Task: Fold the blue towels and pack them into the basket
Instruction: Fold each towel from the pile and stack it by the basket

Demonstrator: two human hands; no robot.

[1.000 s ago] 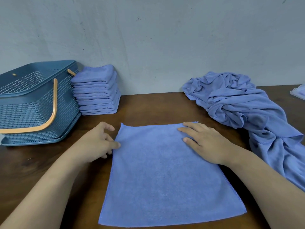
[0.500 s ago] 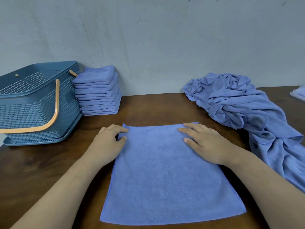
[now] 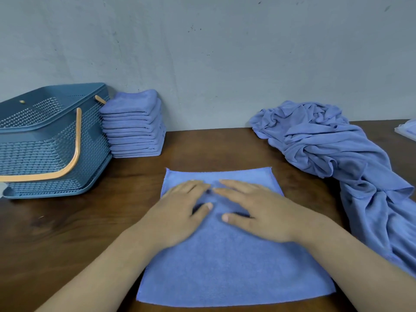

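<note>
A blue towel (image 3: 234,269) lies spread flat on the brown table in front of me. My left hand (image 3: 180,212) and my right hand (image 3: 254,210) both rest flat on its far half, fingers straight, fingertips almost meeting at the middle. A stack of folded blue towels (image 3: 134,124) stands against the wall at the back left. Beside it, further left, lies the dark blue basket (image 3: 45,140) with an orange handle, tipped on its side. A heap of unfolded blue towels (image 3: 333,149) sprawls along the right of the table.
The grey wall (image 3: 213,59) runs right behind the table (image 3: 67,233). A pale object (image 3: 408,131) is cut off at the right edge. Bare brown wood shows between the basket and the flat towel.
Both hands have slid inward from the towel's far corners to its middle. The left hand, earlier at the left edge, now lies flat on the cloth.
</note>
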